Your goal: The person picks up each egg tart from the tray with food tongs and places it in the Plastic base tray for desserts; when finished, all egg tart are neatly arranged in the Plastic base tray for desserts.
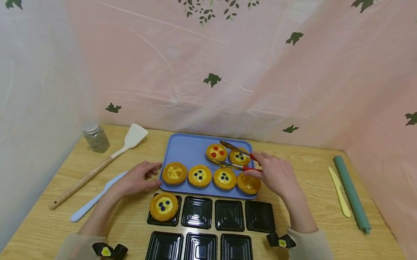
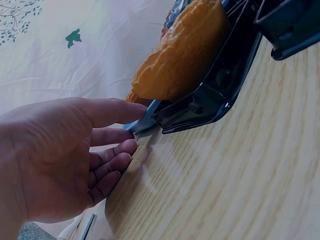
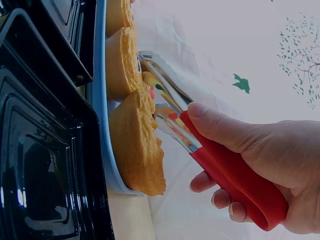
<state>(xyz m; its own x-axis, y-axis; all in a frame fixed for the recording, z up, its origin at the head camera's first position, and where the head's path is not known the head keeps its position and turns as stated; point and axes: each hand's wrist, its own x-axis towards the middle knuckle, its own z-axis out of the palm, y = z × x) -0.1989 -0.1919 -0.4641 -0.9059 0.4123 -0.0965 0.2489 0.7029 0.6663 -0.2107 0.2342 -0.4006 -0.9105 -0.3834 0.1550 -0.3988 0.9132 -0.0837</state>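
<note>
My right hand [image 1: 276, 174] grips the red handles of metal tongs [image 3: 235, 175]. The tongs' spread arms reach over a blue tray [image 1: 185, 149], one tip on each side of a tart with red fruit [image 1: 216, 152]. A tart with dark berries [image 1: 239, 158] lies between the arms, nearer the hand. Along the tray's front sits a row of several tarts, among them a yellow-topped tart [image 1: 174, 173] at the left and a glazed tart [image 1: 249, 184] at the right. My left hand [image 1: 140, 178] touches the tray's left edge with thumb and forefinger, other fingers loosely bent.
Black square trays [image 1: 197, 212] stand in two rows before the blue tray; one holds a berry tart [image 1: 163, 206]. Leftward lie a white spatula [image 1: 134, 135], a pale blue utensil [image 1: 94, 200] and a jar [image 1: 96, 138]. Rightward are a yellow knife [image 1: 339, 193] and a green rolled mat [image 1: 352, 194].
</note>
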